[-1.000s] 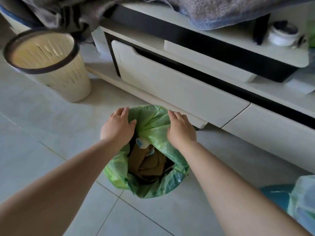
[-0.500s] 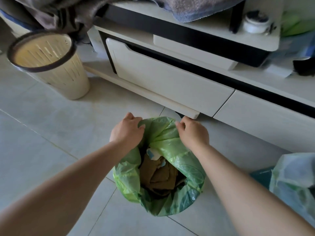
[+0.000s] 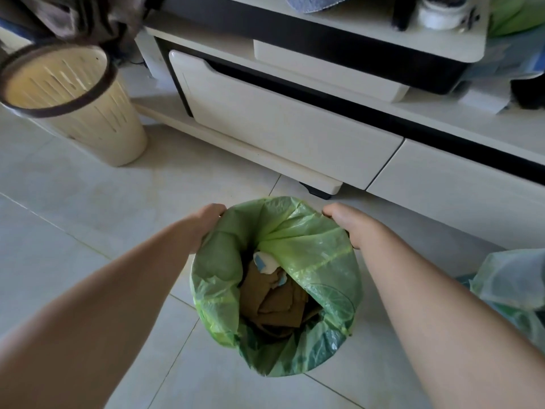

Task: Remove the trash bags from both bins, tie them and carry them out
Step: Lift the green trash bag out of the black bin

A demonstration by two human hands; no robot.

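Head view: green bag [image 3: 309, 255] on floor [image 3: 88, 216] by cabinet [image 3: 280, 122], brown paper [image 3: 274, 302] inside. Left hand [image 3: 211, 215] curled over left rim, gripping bag. Right hand [image 3: 345, 222] curled over right rim, gripping too. Cream bin [image 3: 88, 113] well apart, far left. Pale bag [image 3: 516, 278] at right edge.
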